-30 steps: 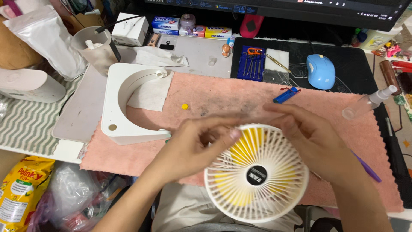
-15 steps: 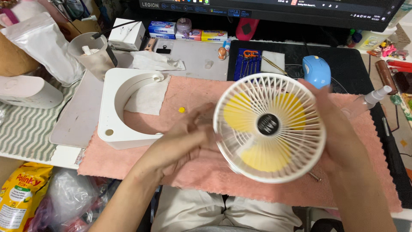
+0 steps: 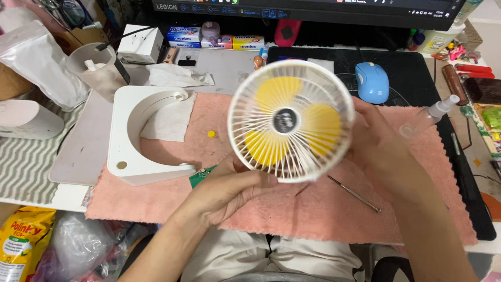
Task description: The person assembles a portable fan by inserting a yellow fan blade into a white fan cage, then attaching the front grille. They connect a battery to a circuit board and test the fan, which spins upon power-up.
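— Holding what? 
— Both hands grasp the round white fan head (image 3: 290, 121): left hand (image 3: 229, 190) fingers under its rim, right hand (image 3: 383, 149) behind, lifted above the pink mat (image 3: 156, 201) mid-tabletop.

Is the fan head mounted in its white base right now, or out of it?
Out. Both hands hold the fan head above the mat; the white base lies empty beside it.

Our left hand (image 3: 229, 190) is raised from below, palm up, fingers curled inward and thumb lying across the top; forearm runs in from the lower left. Our right hand (image 3: 383, 149) is lifted at the right, fingers partly hidden, wrist bent, forearm angling down to the lower right corner.
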